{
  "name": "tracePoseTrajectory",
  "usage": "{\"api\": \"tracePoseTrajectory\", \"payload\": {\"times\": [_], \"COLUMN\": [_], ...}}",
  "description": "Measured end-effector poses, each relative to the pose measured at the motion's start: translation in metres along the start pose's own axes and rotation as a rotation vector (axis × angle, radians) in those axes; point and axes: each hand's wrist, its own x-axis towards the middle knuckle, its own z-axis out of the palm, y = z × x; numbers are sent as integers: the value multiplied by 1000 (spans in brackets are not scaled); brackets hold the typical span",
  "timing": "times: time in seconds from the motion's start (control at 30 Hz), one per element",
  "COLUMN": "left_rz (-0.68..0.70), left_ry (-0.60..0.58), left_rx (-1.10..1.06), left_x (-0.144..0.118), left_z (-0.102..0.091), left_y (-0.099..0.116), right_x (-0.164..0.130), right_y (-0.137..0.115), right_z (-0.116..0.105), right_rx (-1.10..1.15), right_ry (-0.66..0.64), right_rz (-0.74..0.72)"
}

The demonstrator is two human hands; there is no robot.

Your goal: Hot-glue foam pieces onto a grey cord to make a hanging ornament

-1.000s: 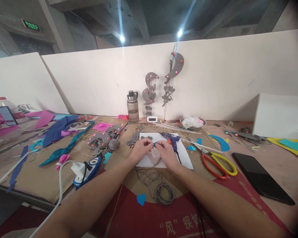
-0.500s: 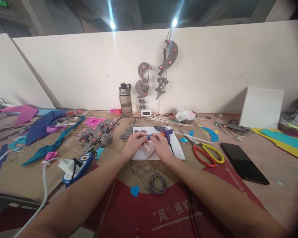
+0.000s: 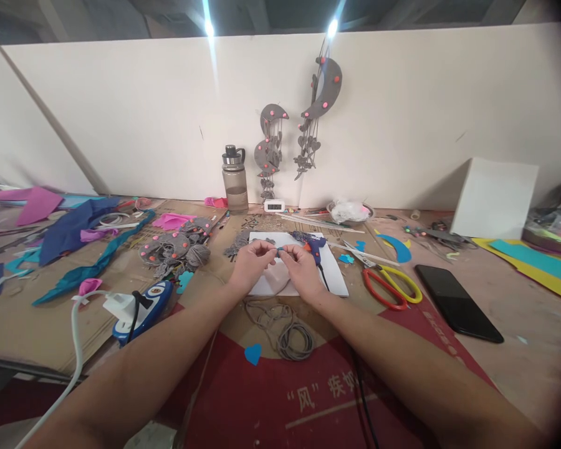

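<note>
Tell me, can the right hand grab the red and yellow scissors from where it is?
Probably yes. The scissors lie flat on the table just beside the right hand, with nothing between them, though that hand is pinching a small blue piece with the left hand.

The 2 forearms are bare from the near edge up to the left hand (image 3: pixel 249 265) and right hand (image 3: pixel 300 269), with no sleeves, gloves, rings or watch showing.
</note>
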Motion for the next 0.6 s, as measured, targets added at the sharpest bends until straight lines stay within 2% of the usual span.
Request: {"api": "tracePoseTrajectory", "payload": {"times": [0.23,0.47,0.6], "left_rz": [-14,-43,-25], "left_ry": [21,-76,-86], "left_rx": [-19,-140,-124], "left_x": [0,0,0], "left_z": [1,2,1], "left_y": [1,0,0], "right_x": [-1,-3,-3], "right_y": [-2,-9,-10], "right_z": [-2,-3,-3], "right_rx": [-28,-67,-75], "right_ry": [2,35,34], "right_rz": [-7,-16,-20]}}
